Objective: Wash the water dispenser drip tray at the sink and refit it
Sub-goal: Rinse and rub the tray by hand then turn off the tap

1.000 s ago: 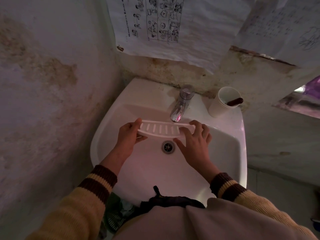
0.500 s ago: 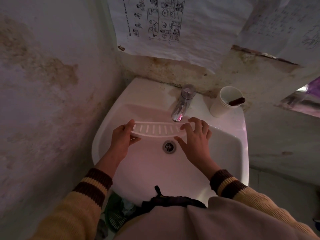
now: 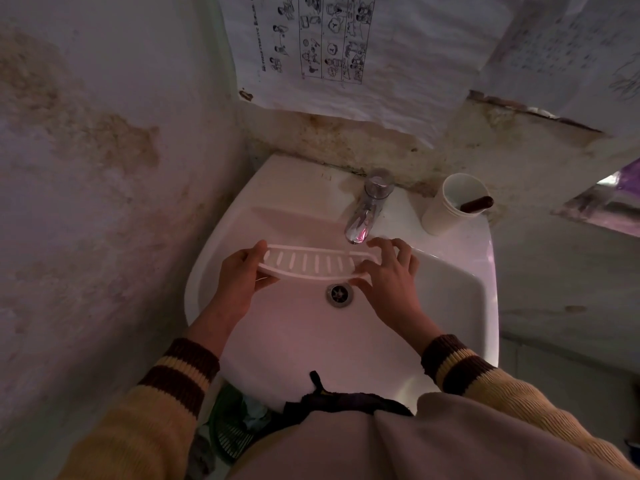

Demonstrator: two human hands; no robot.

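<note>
One white slotted plastic drip tray (image 3: pixel 313 263), long and curved with a single row of short slots, is held level in the air just below the spout of the one chrome tap (image 3: pixel 367 213), over the bowl of the white ceramic sink (image 3: pixel 221 244); two hands carry it, one at each end. The left hand (image 3: pixel 239 278), to the left of the tap and nearer the person, grips the tray's left end, thumb on top and fingers curled beneath; the right hand (image 3: pixel 391 275), directly under the tap, pinches the right end between the thumb at the near edge and spread, lightly bent fingers over the top. One round metal drain (image 3: pixel 339 293) lies below the tap, just nearer than the tray. To the right of the tap stands one white cup (image 3: pixel 446 209) with one dark brown stick-like object (image 3: pixel 476 203) leaning out of it; what that object is cannot be told. Two printed paper sheets (image 3: pixel 329 46) hang on the wall above the tap.
</note>
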